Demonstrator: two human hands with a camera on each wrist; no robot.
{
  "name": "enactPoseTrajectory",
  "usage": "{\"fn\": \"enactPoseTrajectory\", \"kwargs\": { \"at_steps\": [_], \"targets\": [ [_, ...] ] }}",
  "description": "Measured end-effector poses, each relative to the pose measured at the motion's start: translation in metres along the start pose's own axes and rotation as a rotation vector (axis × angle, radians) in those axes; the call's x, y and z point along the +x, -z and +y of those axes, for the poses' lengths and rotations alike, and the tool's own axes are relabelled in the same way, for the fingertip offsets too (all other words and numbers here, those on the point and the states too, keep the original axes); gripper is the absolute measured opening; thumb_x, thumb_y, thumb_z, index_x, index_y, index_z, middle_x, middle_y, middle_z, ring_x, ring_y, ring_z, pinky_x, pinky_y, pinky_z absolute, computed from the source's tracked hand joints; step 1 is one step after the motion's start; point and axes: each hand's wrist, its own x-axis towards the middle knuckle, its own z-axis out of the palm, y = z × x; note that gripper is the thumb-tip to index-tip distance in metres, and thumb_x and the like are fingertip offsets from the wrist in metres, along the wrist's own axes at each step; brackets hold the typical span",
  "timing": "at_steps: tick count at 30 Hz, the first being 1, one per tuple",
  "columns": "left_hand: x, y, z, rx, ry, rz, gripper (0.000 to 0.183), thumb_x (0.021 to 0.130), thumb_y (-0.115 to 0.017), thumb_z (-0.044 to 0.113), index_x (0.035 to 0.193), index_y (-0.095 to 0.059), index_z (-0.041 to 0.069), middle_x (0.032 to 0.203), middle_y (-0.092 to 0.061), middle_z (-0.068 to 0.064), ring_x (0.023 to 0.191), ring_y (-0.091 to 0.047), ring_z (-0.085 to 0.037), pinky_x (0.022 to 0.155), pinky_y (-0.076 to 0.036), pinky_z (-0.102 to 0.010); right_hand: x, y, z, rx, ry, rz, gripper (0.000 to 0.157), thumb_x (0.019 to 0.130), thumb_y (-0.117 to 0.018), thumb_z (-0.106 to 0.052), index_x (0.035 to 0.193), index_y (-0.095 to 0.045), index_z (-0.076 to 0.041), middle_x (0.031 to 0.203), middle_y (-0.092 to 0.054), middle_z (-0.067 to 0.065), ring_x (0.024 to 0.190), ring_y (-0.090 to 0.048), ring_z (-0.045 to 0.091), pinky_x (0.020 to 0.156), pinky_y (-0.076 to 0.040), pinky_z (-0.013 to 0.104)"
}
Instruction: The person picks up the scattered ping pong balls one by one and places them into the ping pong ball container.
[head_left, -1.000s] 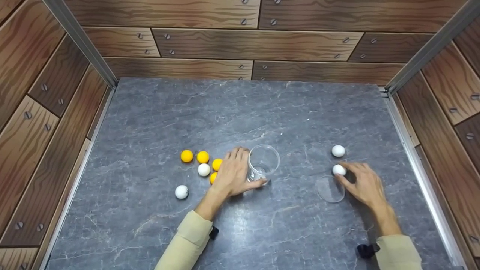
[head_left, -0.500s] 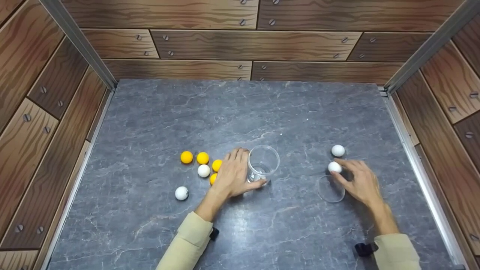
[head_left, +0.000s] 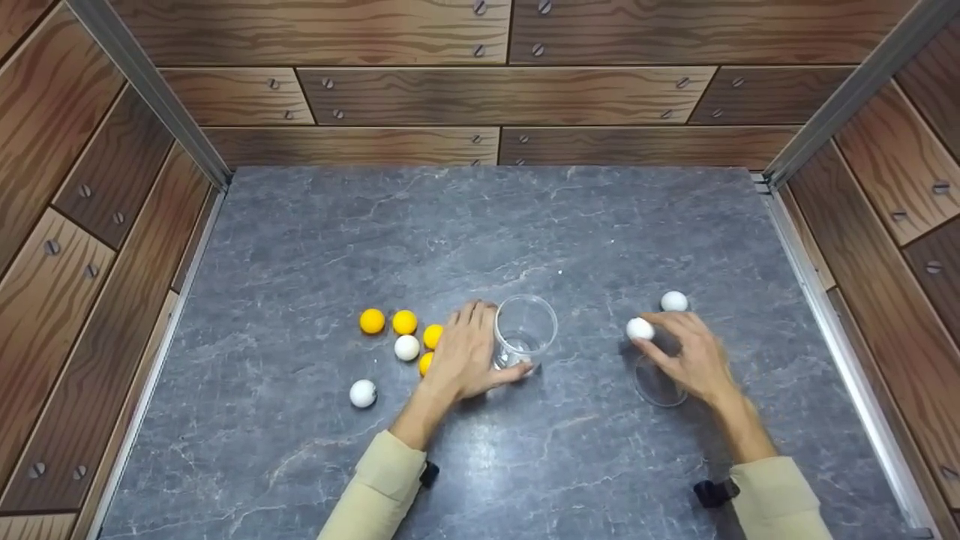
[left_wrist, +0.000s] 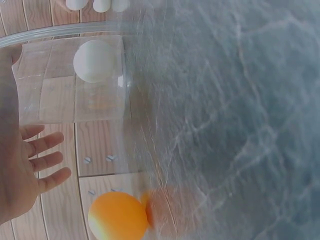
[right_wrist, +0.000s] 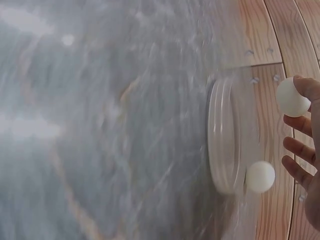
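In the head view a clear plastic jar [head_left: 517, 346] stands upright near the middle. My left hand [head_left: 466, 354] rests along its left side, fingers straight and thumb stretched across the near side. Beyond the jar's wall a white ball [left_wrist: 94, 61] shows through in the left wrist view. My right hand [head_left: 694, 358] pinches a white ping-pong ball [head_left: 640, 329] between thumb and fingertips, its other fingers spread. Below that hand lies a clear round lid [head_left: 661, 395], partly covered by it. Another white ball [head_left: 674, 301] sits just behind the right hand.
Several orange balls [head_left: 372, 321] lie left of the jar, some partly hidden by the left hand. Among them is a white ball [head_left: 406, 347]; another white ball [head_left: 363, 393] lies nearer. Wood-patterned walls [head_left: 390, 97] enclose the grey marbled table [head_left: 420, 225].
My right hand has picked up the white ball and moved left with it, past the lid's far edge. The left hand stays at the jar.
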Motion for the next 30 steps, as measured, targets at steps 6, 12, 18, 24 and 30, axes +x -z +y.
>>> {"fn": "enactPoseTrajectory", "kwargs": {
  "at_steps": [6,12,18,24,30],
  "targets": [
    [-0.005,-0.002,-0.001,0.015,-0.005,0.009,0.100,0.080,-0.060,0.086,0.137,-0.053,0.003,0.133,-0.064,-0.015,0.125,-0.060,-0.030,0.107,-0.052,-0.044,0.009,-0.011,-0.014,0.050,0.075,0.018,0.045,0.075,-0.093,-0.014,0.117,-0.079,-0.011,0.110,-0.080,0.008,0.103,-0.067,0.029,0.092,-0.049,0.032],
    [-0.003,-0.003,-0.001,0.005,-0.015,0.044,0.097,0.080,-0.060,0.086,0.132,-0.055,0.004,0.128,-0.065,-0.014,0.122,-0.062,-0.030,0.103,-0.054,-0.042,0.023,-0.015,-0.027,0.102,0.107,0.026,0.046,0.076,-0.092,-0.014,0.120,-0.079,-0.013,0.111,-0.080,0.006,0.102,-0.069,0.027,0.095,-0.050,0.026],
    [-0.001,-0.003,0.001,-0.005,-0.013,0.034,0.100,0.080,-0.059,0.087,0.134,-0.054,0.003,0.131,-0.065,-0.015,0.124,-0.062,-0.031,0.106,-0.054,-0.044,0.036,-0.016,-0.041,0.117,0.137,0.043,0.047,0.076,-0.093,-0.015,0.121,-0.079,-0.014,0.110,-0.080,0.007,0.104,-0.070,0.029,0.096,-0.051,0.027],
    [0.000,-0.003,0.000,-0.017,-0.009,0.039,0.098,0.079,-0.063,0.085,0.134,-0.054,0.004,0.130,-0.065,-0.015,0.123,-0.061,-0.031,0.105,-0.054,-0.044,0.046,-0.017,-0.057,0.175,0.190,0.066,0.047,0.075,-0.091,-0.011,0.121,-0.079,-0.012,0.110,-0.080,0.008,0.104,-0.069,0.029,0.098,-0.050,0.028],
    [0.000,-0.002,0.000,-0.004,-0.004,0.039,0.099,0.078,-0.066,0.083,0.134,-0.054,0.003,0.130,-0.065,-0.015,0.123,-0.062,-0.031,0.105,-0.054,-0.045,0.052,-0.017,-0.069,0.199,0.213,0.053,0.047,0.077,-0.091,-0.014,0.123,-0.078,-0.014,0.112,-0.080,0.008,0.104,-0.069,0.028,0.099,-0.050,0.027]
  ]
}}
